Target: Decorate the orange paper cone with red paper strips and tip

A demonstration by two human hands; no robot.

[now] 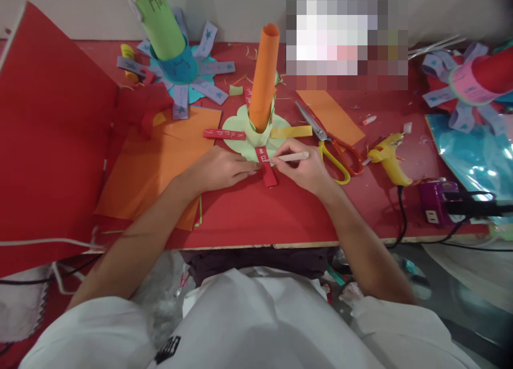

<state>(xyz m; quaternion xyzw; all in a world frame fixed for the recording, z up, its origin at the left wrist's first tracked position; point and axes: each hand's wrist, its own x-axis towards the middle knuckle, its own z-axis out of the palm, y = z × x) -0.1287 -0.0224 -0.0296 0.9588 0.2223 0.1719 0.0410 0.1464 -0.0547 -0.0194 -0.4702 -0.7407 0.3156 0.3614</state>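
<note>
Head view, red tabletop point(374, 209): backs onto plain grey wall point(240, 11)
Red white-lettered paper strip point(269, 175): over pale-green scalloped paper base point(233, 122), near edge
Right hand point(306, 169): fingers closed on slim white pen point(295, 156)
Left hand point(224, 169): fingertips beside strip; grip cannot be told

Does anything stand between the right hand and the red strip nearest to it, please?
Only the white pen, held by the right hand, its tip at the red strip; nothing else visible stands between.
</note>
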